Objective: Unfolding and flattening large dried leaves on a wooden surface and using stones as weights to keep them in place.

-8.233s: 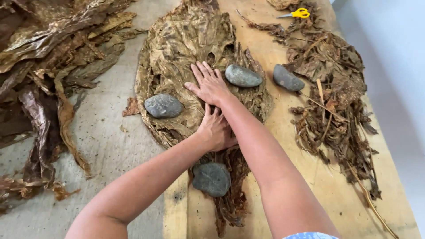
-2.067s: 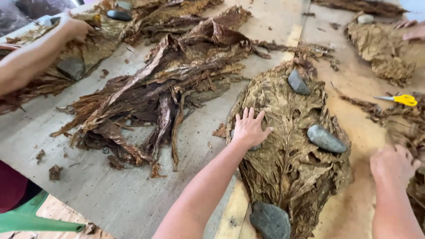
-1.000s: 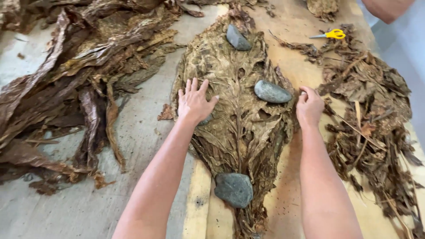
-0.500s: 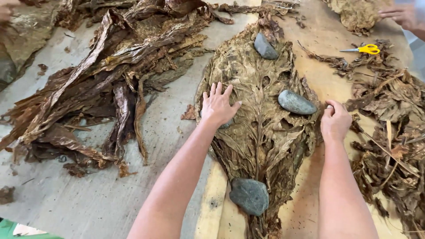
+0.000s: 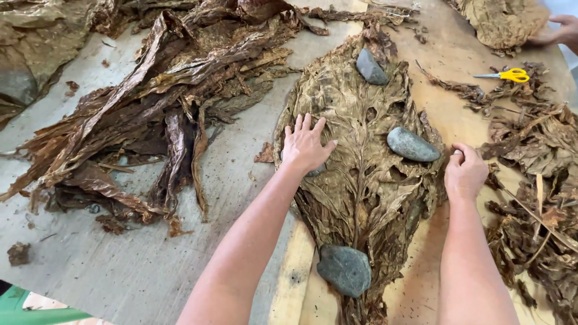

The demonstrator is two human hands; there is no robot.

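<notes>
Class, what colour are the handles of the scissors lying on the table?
Yellow. The scissors show best in the head view, at the upper right.

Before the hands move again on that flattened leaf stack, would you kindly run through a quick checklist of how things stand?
1. Left hand flat on the leaf stack, fingers spread: ok.
2. Right hand at the stack's right edge, fingers curled; whether it pinches a leaf: cannot tell.
3. Three grey stones showing on the stack, top stone, middle stone, bottom stone: ok.
4. Something grey under the left hand: cannot tell.
5. Yellow scissors clear of both hands: ok.
</notes>
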